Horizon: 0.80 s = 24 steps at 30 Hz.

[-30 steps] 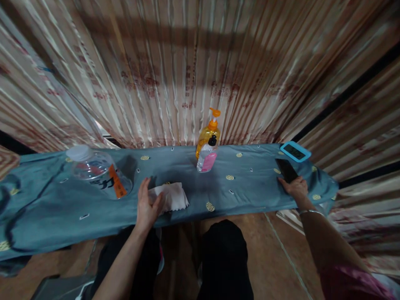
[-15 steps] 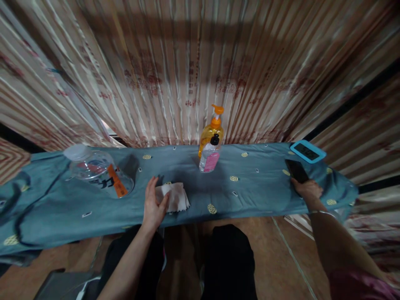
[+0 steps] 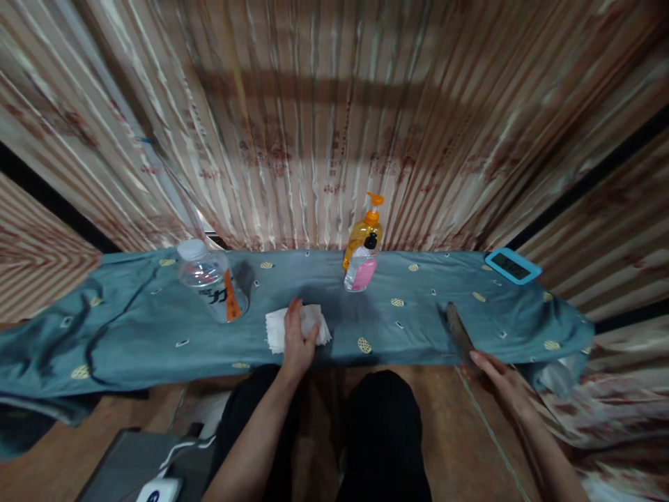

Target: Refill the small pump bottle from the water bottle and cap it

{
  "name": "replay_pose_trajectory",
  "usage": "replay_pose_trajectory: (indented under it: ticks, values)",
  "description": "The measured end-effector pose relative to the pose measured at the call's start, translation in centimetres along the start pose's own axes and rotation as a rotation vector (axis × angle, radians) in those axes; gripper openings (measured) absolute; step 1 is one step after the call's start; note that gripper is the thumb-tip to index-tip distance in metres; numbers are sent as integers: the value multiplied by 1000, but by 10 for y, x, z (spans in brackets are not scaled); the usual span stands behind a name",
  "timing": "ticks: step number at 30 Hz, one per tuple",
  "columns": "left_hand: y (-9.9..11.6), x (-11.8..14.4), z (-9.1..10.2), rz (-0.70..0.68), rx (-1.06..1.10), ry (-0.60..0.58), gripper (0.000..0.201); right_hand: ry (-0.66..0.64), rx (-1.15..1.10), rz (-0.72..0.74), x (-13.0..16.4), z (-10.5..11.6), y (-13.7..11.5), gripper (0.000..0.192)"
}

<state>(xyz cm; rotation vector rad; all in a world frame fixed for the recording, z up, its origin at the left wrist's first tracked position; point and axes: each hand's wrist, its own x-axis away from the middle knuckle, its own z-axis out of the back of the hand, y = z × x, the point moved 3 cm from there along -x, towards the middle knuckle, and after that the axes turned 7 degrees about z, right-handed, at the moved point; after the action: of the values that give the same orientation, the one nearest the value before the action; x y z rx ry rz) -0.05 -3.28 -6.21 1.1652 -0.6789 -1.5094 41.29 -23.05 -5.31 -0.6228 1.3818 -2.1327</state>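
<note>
My left hand (image 3: 297,348) lies over a folded white cloth (image 3: 277,329) near the front edge of the covered bench, fingers stretched out and the thumb apart. Whether the fingertips press on it is hard to tell. Out to the right, my right hand (image 3: 494,373) grips a dark, flat phone (image 3: 460,331) by its near end. The phone is tilted, showing mostly its narrow side, and is slightly blurred. Behind the cloth stand a clear bottle with a pink label and black cap (image 3: 362,270) and a yellow pump bottle (image 3: 357,237).
A big clear plastic bottle (image 3: 212,282) with an orange label stands at the left. A blue-framed digital clock (image 3: 512,266) lies at the back right. The bench has a teal patterned cloth cover (image 3: 418,335). Curtains (image 3: 293,139) hang behind it. A grey box (image 3: 125,460) sits at lower left.
My left hand has shifted right, from the white cloth's left side onto its middle. My right hand has drawn the phone left and toward me, away from the clock, turning it on edge.
</note>
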Motion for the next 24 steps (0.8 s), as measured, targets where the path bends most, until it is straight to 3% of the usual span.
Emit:
replay_pose_trajectory:
  ticks: [2,4,7,9,13,17,20,24]
  values:
    - [5,8,-4,31,45,-31,57,-162,-247,-155,43,-26,4,64]
    - [11,16,-7,71,108,-98,55,-308,-388,-157,79,-56,-6,69]
    - [23,27,-8,139,228,-173,55,-478,-482,-87,112,-100,-43,75]
    - [33,32,-5,189,330,-157,57,-558,-500,-50,122,-129,-73,81]
    - [52,35,2,373,615,-137,57,-591,-538,83,129,-186,-122,83]
    - [70,23,9,460,870,-110,60,-615,-480,282,135,-240,-147,76]
    - [80,-2,17,480,958,22,52,-503,-267,516,136,-265,-165,76]
    - [85,-40,19,627,1264,9,45,-333,-28,715,132,-280,-187,83]
